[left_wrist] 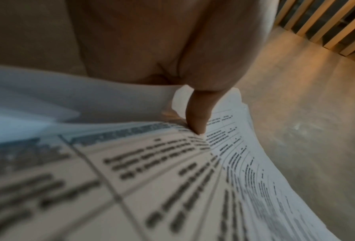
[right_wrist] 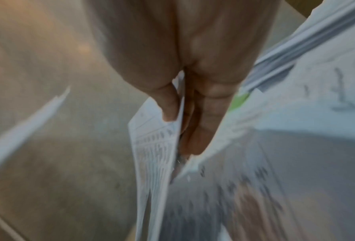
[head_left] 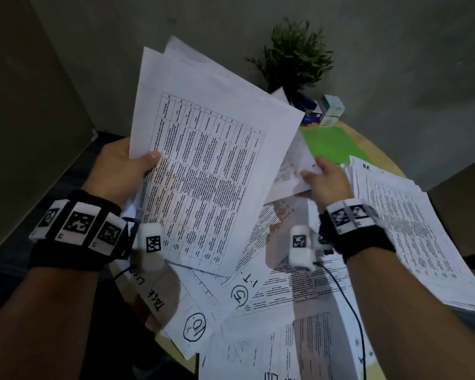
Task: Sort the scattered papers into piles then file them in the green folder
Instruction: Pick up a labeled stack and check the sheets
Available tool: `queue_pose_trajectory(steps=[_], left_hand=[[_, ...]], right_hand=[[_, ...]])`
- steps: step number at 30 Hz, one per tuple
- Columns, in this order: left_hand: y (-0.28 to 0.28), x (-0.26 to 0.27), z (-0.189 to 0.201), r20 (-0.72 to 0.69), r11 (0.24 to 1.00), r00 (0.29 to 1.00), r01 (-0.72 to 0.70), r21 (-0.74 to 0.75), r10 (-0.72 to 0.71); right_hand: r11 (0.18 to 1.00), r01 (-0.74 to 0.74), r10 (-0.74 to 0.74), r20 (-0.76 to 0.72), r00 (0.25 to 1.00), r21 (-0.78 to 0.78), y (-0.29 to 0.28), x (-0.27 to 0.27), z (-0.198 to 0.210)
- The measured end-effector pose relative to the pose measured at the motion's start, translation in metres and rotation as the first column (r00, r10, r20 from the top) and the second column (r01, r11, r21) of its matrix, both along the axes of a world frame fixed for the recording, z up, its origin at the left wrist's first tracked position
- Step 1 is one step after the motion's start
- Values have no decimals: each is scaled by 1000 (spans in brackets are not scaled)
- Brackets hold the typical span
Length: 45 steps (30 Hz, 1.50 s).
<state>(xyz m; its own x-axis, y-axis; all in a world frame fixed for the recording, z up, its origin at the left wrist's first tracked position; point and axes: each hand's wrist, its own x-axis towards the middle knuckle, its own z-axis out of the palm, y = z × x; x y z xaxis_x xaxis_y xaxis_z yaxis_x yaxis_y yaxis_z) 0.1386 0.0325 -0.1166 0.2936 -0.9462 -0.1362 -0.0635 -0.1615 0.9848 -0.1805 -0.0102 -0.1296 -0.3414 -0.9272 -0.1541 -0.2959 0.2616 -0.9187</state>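
Observation:
My left hand [head_left: 126, 163] holds a stack of printed sheets [head_left: 203, 160] raised above the table, thumb pressed on the top page with its table of text; the wrist view shows the thumb [left_wrist: 199, 117] on that page [left_wrist: 172, 179]. My right hand [head_left: 327, 179] pinches a single sheet [head_left: 291, 171] between thumb and fingers, just right of the stack; the same pinch shows, blurred, in the right wrist view on the sheet [right_wrist: 151, 154]. The green folder [head_left: 332, 144] lies flat on the far side of the table, partly hidden by papers.
Loose papers [head_left: 258, 311] with handwritten marks cover the round wooden table [head_left: 381, 149]. A thick pile [head_left: 412, 223] sits at the right. A potted plant [head_left: 294, 58] and small boxes [head_left: 327, 109] stand at the back edge.

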Motion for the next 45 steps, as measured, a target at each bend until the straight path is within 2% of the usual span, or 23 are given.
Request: queue_pose_trajectory(steps=[4, 8, 11, 17, 19, 21, 22, 23, 24, 26, 28, 30, 32, 35, 40, 42, 45], left_hand=[[-1, -1, 3, 13, 1000, 1000, 16, -16, -16], [1, -8, 5, 48, 995, 996, 82, -54, -79], [2, -14, 4, 89, 987, 984, 159, -34, -155], [0, -11, -1, 78, 993, 991, 110, 41, -113], [0, -8, -2, 97, 995, 991, 86, 46, -90], [0, -5, -2, 110, 998, 992, 51, 38, -55], [0, -4, -1, 113, 999, 993, 40, 36, -44], [1, -3, -1, 109, 999, 993, 32, 36, -35], [1, -2, 0, 100, 999, 994, 30, 34, -34], [3, 1, 1, 104, 999, 994, 40, 27, -43], [4, 4, 0, 148, 999, 988, 47, 13, -49], [5, 5, -1, 190, 998, 980, 56, 8, -56], [6, 5, -1, 185, 998, 981, 61, 14, -62], [6, 4, -1, 141, 997, 987, 70, 35, -75], [7, 3, 1, 121, 995, 989, 77, 60, -83], [7, 2, 1, 110, 994, 989, 87, 73, -95], [8, -2, 3, 107, 991, 988, 107, 79, -115]], right_hand=[[965, -200, 207, 29, 978, -170, 7, -15, 54], [897, -430, 423, -78, 903, -105, 4, -21, 90], [864, -495, 489, -74, 869, -93, 2, -12, 99], [875, -475, 476, -6, 879, -90, 2, 3, 89], [909, -397, 408, 77, 910, -124, 4, 7, 82], [962, -255, 270, 184, 945, -100, 9, 6, 71], [980, -193, 197, 146, 970, -36, 10, 2, 63], [987, -154, 154, 9, 988, 55, 11, -3, 54], [977, -138, 168, -194, 966, 162, 12, -5, 43], [912, -82, 305, -529, 792, 403, 15, -6, 17], [843, 54, 384, -669, 636, 535, 20, -1, -6], [841, 97, 395, -728, 560, 532, 22, -1, -28], [865, 80, 360, -722, 591, 496, 23, -3, -36], [944, 15, 205, -621, 757, 330, 23, -11, -34], [998, -53, 61, -416, 907, 32, 29, -20, -1], [995, -47, 10, -385, 923, -88, 29, -24, 18], [977, -92, -16, -494, 869, -193, 24, -26, 47]])
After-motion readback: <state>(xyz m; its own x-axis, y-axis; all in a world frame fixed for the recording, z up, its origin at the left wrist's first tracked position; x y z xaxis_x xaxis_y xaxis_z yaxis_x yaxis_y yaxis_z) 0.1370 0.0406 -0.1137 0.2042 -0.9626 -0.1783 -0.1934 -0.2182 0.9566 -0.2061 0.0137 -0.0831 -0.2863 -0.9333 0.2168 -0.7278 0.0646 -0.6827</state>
